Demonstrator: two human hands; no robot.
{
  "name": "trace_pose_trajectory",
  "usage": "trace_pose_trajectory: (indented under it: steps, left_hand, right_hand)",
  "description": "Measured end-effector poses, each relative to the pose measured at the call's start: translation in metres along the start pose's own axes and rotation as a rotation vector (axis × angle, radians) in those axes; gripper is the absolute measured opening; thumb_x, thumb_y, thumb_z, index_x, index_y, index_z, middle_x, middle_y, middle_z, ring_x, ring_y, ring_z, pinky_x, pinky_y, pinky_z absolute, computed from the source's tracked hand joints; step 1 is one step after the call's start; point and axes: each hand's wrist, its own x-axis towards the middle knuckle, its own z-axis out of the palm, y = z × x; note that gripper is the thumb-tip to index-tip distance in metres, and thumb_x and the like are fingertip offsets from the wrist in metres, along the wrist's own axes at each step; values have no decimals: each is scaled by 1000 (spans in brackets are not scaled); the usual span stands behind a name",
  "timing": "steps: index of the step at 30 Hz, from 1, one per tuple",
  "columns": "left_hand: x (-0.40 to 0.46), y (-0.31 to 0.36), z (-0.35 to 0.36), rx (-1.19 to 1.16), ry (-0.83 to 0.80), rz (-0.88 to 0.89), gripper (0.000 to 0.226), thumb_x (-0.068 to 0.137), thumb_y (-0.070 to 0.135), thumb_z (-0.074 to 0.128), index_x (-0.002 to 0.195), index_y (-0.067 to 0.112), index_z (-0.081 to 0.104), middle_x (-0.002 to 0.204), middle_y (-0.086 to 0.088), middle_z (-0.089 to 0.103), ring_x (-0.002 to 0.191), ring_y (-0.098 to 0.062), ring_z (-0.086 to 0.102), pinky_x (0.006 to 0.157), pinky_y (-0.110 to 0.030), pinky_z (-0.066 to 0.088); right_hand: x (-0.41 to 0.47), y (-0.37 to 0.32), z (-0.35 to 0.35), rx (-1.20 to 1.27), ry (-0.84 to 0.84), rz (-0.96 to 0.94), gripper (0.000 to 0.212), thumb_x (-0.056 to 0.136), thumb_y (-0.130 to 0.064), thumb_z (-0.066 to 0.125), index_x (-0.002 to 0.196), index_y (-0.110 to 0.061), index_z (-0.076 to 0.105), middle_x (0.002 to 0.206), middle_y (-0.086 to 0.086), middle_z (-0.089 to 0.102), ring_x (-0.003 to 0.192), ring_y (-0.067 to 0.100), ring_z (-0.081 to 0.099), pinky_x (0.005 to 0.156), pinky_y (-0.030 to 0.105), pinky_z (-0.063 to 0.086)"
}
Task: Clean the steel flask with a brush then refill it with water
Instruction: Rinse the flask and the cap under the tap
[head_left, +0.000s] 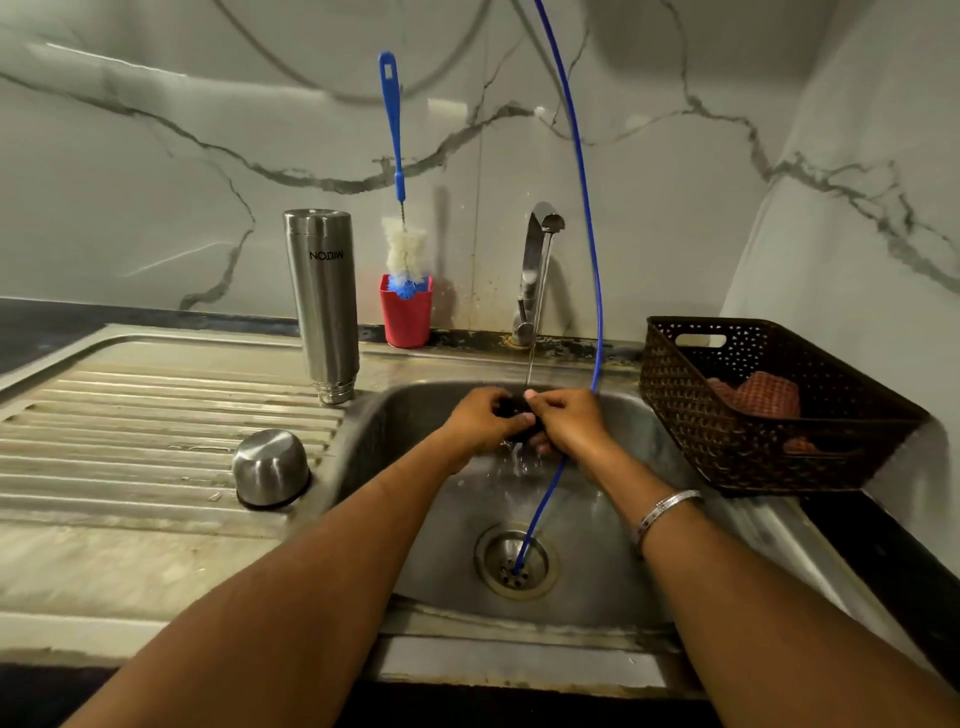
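The steel flask (322, 301) stands upside down on the drainboard, left of the sink. Its steel cup lid (270, 467) lies mouth down nearer to me. A blue-handled bottle brush (397, 171) stands upright in a red cup (406, 314) against the wall. Over the sink basin (415, 415), my left hand (485, 421) and my right hand (563, 415) both hold a small black part (517, 413), probably the flask's stopper, under a thin stream from the tap (535, 260). Most of that part is hidden by my fingers.
A thin blue tube (587, 218) hangs from above, passes my right hand and ends in the drain (517, 561). A dark woven basket (769, 410) with a reddish cloth sits on the counter right of the sink. Marble-patterned walls close the back and right.
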Motion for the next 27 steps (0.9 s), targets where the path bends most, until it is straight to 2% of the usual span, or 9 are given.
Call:
trace_pose_trajectory:
  steps: [3, 7, 11, 12, 16, 20, 23, 25, 27]
  left_hand:
    - [-18, 15, -18, 221, 260, 138, 36, 88, 22, 78, 121, 18, 67, 115, 0, 71, 105, -12, 66, 93, -25, 53]
    - [-45, 14, -51, 448, 616, 390, 46, 84, 25, 80, 127, 21, 65, 121, 0, 65, 110, -14, 60, 96, -28, 50]
    - [-66, -42, -55, 628, 199, -235, 53, 66, 49, 90, 107, 18, 76, 105, -5, 76, 98, -21, 72, 81, -34, 57]
    - [-67, -41, -51, 628, 179, -230, 51, 68, 45, 90, 106, 13, 76, 105, -8, 76, 99, -23, 72, 82, -35, 56]
    - [-61, -24, -54, 481, 584, 163, 35, 85, 33, 78, 115, 16, 73, 109, -6, 73, 101, -20, 68, 89, -35, 55]
    - [-61, -32, -48, 791, 290, 132, 29, 82, 29, 77, 108, 17, 73, 108, -9, 73, 104, -30, 69, 87, -42, 55]
    - [-54, -11, -50, 723, 507, 446, 37, 91, 22, 71, 127, 15, 64, 123, -9, 64, 114, -24, 59, 96, -36, 50]
    - [-51, -6, -52, 616, 561, 415, 42, 95, 22, 68, 134, 14, 58, 128, -9, 63, 118, -23, 59, 100, -36, 49]
    - [-51, -19, -47, 676, 359, 163, 36, 93, 27, 71, 125, 12, 64, 124, -12, 67, 116, -27, 64, 99, -38, 51]
  right_hand:
    - [-10, -13, 20, 34, 112, -145, 24, 104, -30, 55, 114, -15, 71, 98, 7, 74, 85, 25, 74, 77, 43, 63]
    - [-15, -34, 48, 33, 221, -608, 33, 104, -37, 52, 123, -17, 70, 114, 4, 74, 104, 16, 69, 89, 27, 53]
    - [-39, -18, 79, -312, -378, 72, 21, 98, -7, 58, 114, 2, 68, 90, 21, 74, 82, 34, 73, 64, 34, 59]
    - [-41, -16, 81, -273, -429, 168, 22, 97, -5, 57, 115, 5, 65, 86, 22, 72, 76, 35, 72, 59, 37, 61]
    - [-34, -31, 80, -176, 146, -346, 27, 102, -23, 56, 124, -14, 70, 115, 14, 72, 104, 29, 67, 90, 43, 56]
    - [-44, -21, 82, 41, -142, 171, 27, 102, -10, 52, 127, -1, 59, 98, 17, 71, 75, 25, 69, 64, 36, 62]
    - [-35, -43, 68, 258, 141, -120, 27, 100, -6, 57, 126, -6, 66, 108, 10, 70, 87, 15, 65, 76, 28, 57]
    - [-31, -47, 68, 188, 230, -270, 29, 99, -13, 60, 126, -11, 68, 117, 6, 69, 99, 16, 65, 87, 32, 56]
    - [-33, -31, 77, 115, 42, 28, 27, 97, -11, 60, 123, -7, 65, 112, 14, 71, 88, 24, 69, 74, 37, 62]
